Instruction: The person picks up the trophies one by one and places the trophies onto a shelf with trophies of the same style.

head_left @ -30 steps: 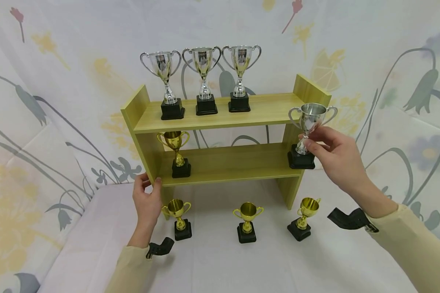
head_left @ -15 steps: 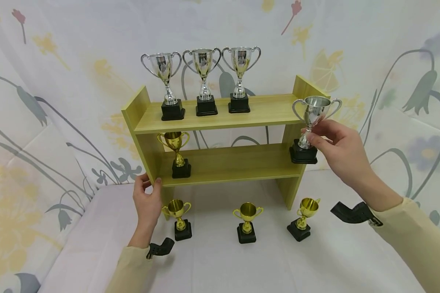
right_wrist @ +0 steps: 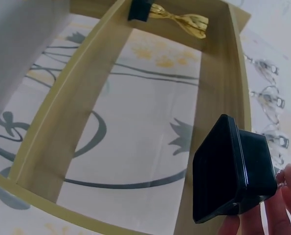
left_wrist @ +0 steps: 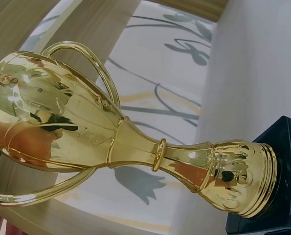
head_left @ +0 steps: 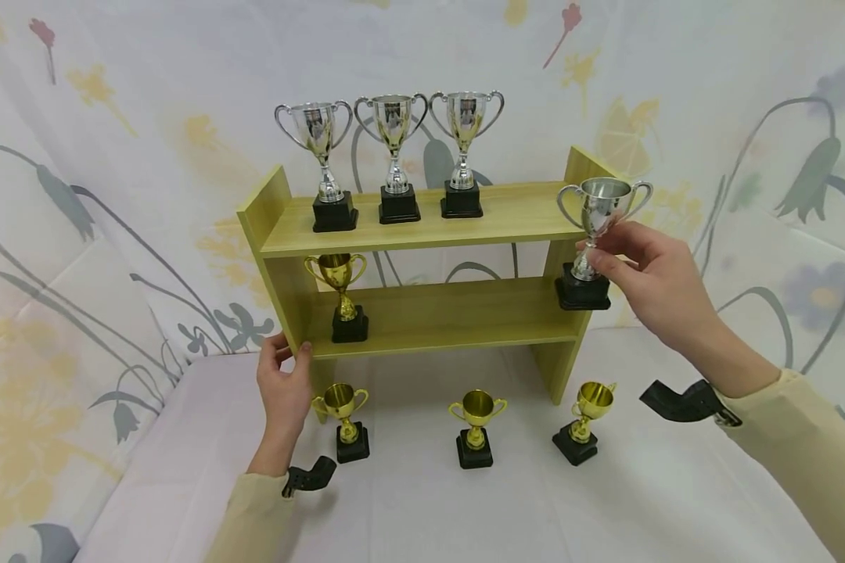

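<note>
Flowered cloth (head_left: 183,62) hangs behind a white counter (head_left: 422,520) where a wooden rack (head_left: 458,309) stands. Reaching in from the right, the right hand (head_left: 665,285) pinches a silver cup (head_left: 602,205) by its stem, thumb toward the camera, holding it upright in front of the rack's right panel. The left hand's (head_left: 285,391) grip is around the left panel, thumb at the front edge. Three silver trophies (head_left: 394,121) line the top shelf; one gold cup (head_left: 338,271) occupies the lower shelf's left end, and three gold trophies (head_left: 477,407) stand on the counter.
</note>
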Available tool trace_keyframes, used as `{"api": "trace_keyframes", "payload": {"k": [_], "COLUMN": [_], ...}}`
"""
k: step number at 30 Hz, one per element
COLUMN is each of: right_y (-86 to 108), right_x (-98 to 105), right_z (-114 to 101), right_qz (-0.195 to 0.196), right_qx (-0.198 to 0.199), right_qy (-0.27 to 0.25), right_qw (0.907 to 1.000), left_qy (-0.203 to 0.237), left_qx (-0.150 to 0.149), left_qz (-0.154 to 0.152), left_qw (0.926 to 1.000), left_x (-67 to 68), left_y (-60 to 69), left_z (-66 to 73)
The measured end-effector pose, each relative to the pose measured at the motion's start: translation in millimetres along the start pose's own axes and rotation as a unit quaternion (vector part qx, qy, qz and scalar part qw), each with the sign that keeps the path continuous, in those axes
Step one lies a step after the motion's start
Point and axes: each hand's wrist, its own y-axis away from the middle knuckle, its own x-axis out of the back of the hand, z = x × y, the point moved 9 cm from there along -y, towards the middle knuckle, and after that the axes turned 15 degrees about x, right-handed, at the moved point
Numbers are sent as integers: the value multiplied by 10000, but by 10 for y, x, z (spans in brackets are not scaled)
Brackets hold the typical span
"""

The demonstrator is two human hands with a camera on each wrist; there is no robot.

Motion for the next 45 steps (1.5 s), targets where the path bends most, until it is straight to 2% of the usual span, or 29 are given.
{"api": "trace_keyframes", "payload": {"k": [11, 20, 29, 38, 45], "right_y": [-179, -327, -452, -554, -622], "right_x": [40, 72, 123, 99, 104], "right_z": [-104, -148, -122, -168, -142], "right_qz": [-51, -50, 63, 187, 246], "right_qx": [116, 132, -159, -148, -108], "right_qy": [212, 65, -453, -1158, -1367], "right_qw": [9997, 9999, 9988, 9930, 9902], "left_qy": [45, 31, 77, 74, 73], "left_qx": [15, 14, -48, -58, -47], "left_qz": [39, 28, 9, 19, 45], "left_qw": [10000, 10000, 10000, 10000, 10000], "left_x": [11, 17, 7, -2, 3], "left_y": [-6, -6, -12, -18, -11], "left_z": [-3, 1, 10, -4, -14]}}
